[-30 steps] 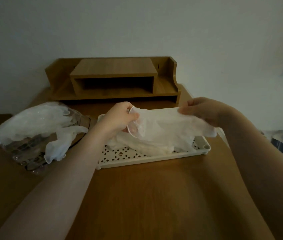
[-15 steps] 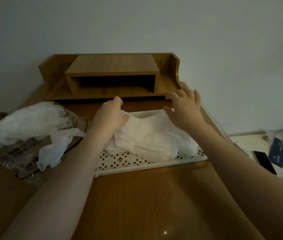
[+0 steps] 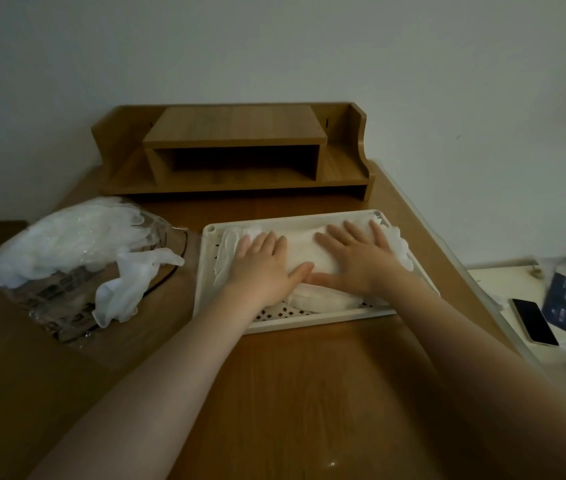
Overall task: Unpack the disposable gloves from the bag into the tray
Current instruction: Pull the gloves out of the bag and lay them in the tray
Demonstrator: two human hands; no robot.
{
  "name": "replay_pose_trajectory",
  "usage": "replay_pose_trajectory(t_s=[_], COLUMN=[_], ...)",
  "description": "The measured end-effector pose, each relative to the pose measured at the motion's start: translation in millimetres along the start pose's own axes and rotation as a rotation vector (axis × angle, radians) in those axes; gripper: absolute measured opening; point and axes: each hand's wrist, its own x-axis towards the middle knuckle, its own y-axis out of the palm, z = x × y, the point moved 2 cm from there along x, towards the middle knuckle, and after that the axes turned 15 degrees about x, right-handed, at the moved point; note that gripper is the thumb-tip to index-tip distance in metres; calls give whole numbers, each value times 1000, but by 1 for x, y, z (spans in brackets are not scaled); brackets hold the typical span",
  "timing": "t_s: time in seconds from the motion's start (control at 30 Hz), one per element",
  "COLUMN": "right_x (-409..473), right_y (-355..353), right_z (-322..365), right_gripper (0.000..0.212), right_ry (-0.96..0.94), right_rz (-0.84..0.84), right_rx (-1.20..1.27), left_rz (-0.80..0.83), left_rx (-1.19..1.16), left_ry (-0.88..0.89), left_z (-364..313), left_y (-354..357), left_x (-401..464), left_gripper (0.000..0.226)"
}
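Nothing here can actually be read. Dark block lettering is printed on the clear plastic bag [image 3: 56, 299] at the left of the counter, but it's creased, seen through the film and too blurred for any character to be made out. A few lines of pale small print can be seen on the dark blue card [image 3: 560, 301] over on the right, next to the phone [image 3: 534, 322], and they're far too tiny to be deciphered. No brand, number or sign is shown anywhere else.
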Motion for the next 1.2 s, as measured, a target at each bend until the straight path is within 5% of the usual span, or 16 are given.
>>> replay_pose_trajectory(t_s=[0.23,0.37,0.53,0.77,1.03,1.2], right_x=[-10,-13,-19,8,53,79], right_y=[2,-6,-20,-5,30,40], right_z=[-19,-5,73,186,223,231], right_gripper=[117,117,64,17,20,27], right_ry=[74,74,-203,-568,-330,-171], right_rz=[43,-1,-200,-380,-114,-164], right_rx=[122,1,86,382,231,215], left_rz=[112,58,-352,-652,-564,-444], left_rx=[-82,-212,-368,-677,-1013,-976], left_ry=[-158,-93,-3,-343,-456,-445], left_z=[9,24,61,128,165,155], left_y=[4,-4,-30,-26,-5,5], left_x=[-8,-20,-61,-83,-78,-71], left_gripper=[114,94,43,28,26,27])
